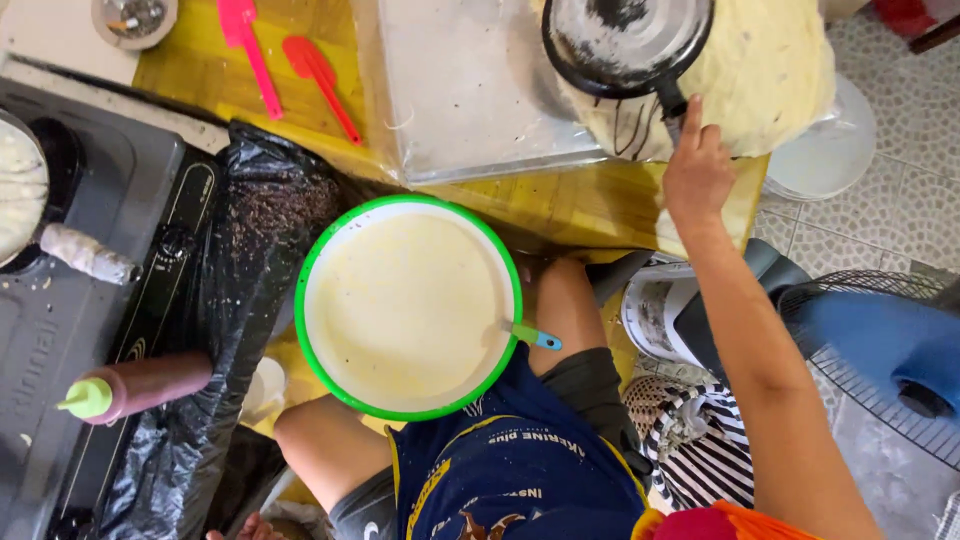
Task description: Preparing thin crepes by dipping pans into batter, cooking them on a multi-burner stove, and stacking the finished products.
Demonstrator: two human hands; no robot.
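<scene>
My right hand (696, 170) grips the black handle of a small frying pan (625, 40), held bottom-up over a stack of thin pale crepes (770, 70) at the top right. The crepes lie on a sheet of clear plastic (470, 90) spread over the yellow wooden table (560, 205). A big green-rimmed bowl (405, 305) of pale batter sits by my knees, a blue-handled ladle (535, 337) leaning in it. My left hand (245, 528) shows only as fingertips at the bottom edge, and I cannot tell what it does.
A black stove (90, 290) with another pan (20, 190) is at the left, a black plastic bag (235, 300) draped beside it. A brown squeeze bottle (135, 385) with a green cap lies there. Two pink spatulas (270, 60) rest on the table. A blue fan (890, 350) stands at right.
</scene>
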